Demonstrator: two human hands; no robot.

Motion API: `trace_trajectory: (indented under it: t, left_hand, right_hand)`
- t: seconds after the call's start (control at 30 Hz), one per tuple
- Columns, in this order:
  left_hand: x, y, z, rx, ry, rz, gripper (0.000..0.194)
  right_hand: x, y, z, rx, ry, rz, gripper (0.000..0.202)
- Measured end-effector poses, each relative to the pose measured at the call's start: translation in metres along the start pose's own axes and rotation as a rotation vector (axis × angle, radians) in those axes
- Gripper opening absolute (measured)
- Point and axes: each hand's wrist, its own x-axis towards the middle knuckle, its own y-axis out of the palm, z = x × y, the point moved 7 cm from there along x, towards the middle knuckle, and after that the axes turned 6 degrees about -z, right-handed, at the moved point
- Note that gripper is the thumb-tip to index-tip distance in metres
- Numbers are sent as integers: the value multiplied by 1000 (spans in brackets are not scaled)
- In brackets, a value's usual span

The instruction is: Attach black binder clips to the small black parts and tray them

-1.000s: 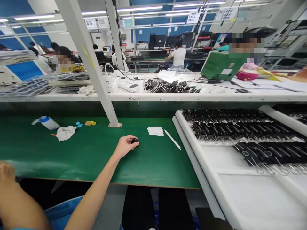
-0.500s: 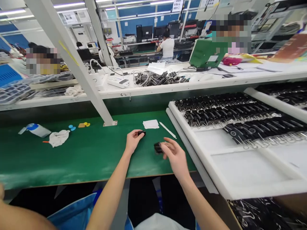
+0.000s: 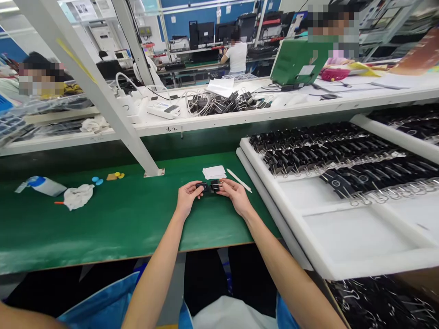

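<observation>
Above the green work surface (image 3: 137, 219), my left hand (image 3: 186, 197) pinches a small black part with a rounded face (image 3: 203, 186). My right hand (image 3: 236, 195) grips a black binder clip (image 3: 215, 185) by its wire handles. The clip and the black part meet or nearly meet end to end; whether they touch I cannot tell. Just behind my hands lies a stack of white paper slips (image 3: 214, 172). A white pen-like stick (image 3: 239, 180) rests to the right of the slips.
At right, a white foam tray (image 3: 318, 256) holds rows of black clip assemblies (image 3: 363, 183). More clips fill a box (image 3: 373, 301) below it. Leftward are a bottle (image 3: 48, 186) and a white cloth (image 3: 78, 196). A slanted post (image 3: 103, 105) stands behind; another person's arm (image 3: 24, 317) shows lower left.
My right hand has moved left and away from me, bringing the binder clip up to the black part in my left hand. The view has shifted slightly.
</observation>
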Motion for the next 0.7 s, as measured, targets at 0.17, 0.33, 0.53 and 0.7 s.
trace_trajectory:
  t: [0.17,0.33,0.53,0.7]
  left_hand:
    - [-4,5,0,16,-18,13,45]
    - [-7,8,-3,14,-28,-3,45]
    - [-7,9,0,31,-54,-17,45]
    - [-7,10,3,72,-42,-15,43]
  right_hand:
    - [-1,-3,-3,36,29,9,59]
    - [0,-3,-4,81,56,35,58]
    - [0,0,-5,80,81,71,55]
    - [0,1,-6,40,72,66,55]
